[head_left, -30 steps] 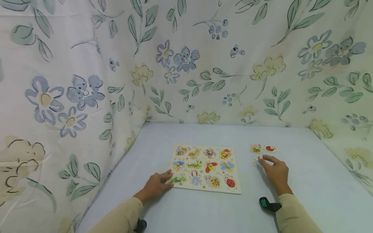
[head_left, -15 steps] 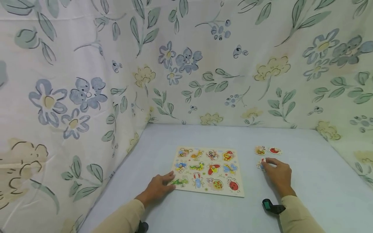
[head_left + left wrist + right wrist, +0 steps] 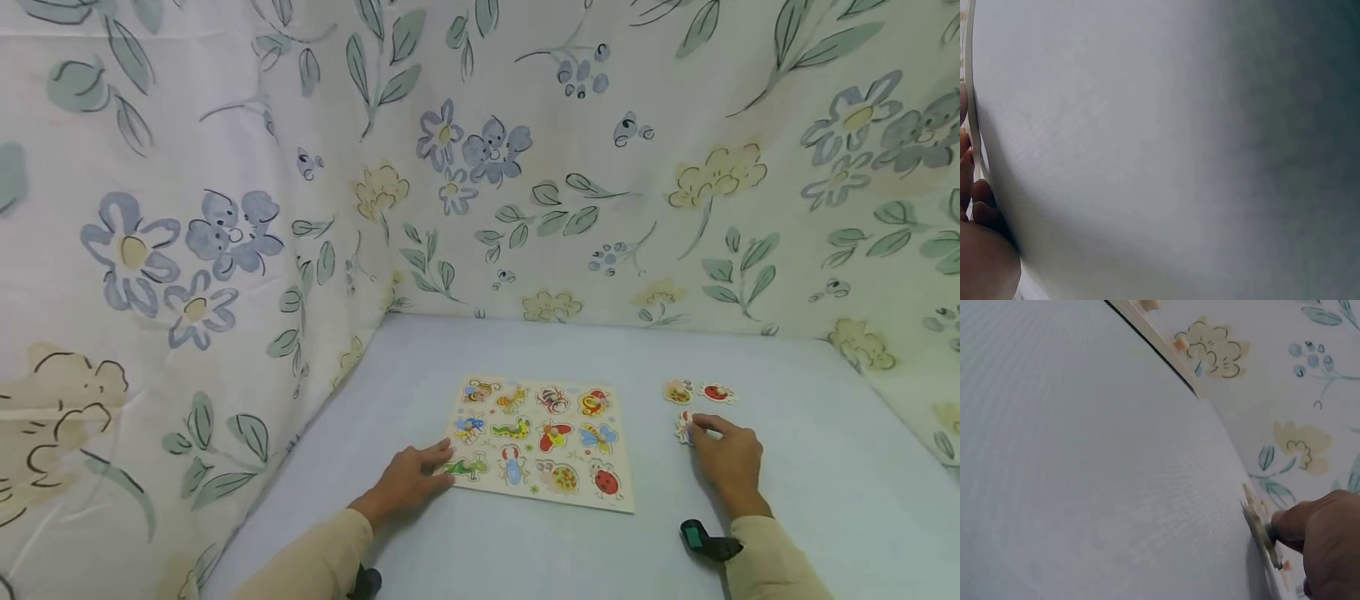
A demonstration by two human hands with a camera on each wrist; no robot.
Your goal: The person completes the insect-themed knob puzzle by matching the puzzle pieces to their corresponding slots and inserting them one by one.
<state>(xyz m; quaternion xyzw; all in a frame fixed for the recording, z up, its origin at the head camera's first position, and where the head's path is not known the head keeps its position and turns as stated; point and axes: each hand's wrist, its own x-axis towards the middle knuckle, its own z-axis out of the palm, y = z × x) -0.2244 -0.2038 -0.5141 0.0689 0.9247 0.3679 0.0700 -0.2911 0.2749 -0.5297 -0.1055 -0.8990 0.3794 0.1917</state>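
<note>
My left hand [image 3: 408,482] grips the near-left corner of a wooden puzzle board [image 3: 491,482], its thumb and index finger at the edges. In the left wrist view, curled fingers [image 3: 982,203] show beside the board's edge. The board lies flat, covered with colourful insect pictures and pieces. To its right, my right hand [image 3: 731,462] pinches a small insect puzzle piece [image 3: 683,427], white-edged with red and blue. In the right wrist view, this piece [image 3: 1261,532] stands tilted close over the table, its knob hidden between the fingers.
Just beyond the right hand lie a snail piece [image 3: 678,392] and a red ladybug piece [image 3: 717,392]. A white table [image 3: 570,554] carries everything. Floral cloth [image 3: 570,250] hangs along its back and sides. Dark wrist devices [image 3: 708,542] are worn at both cuffs.
The head view has swung left, so everything sits further right in it. The piece in my right hand has tilted up slightly. My left hand stays at the board's corner.
</note>
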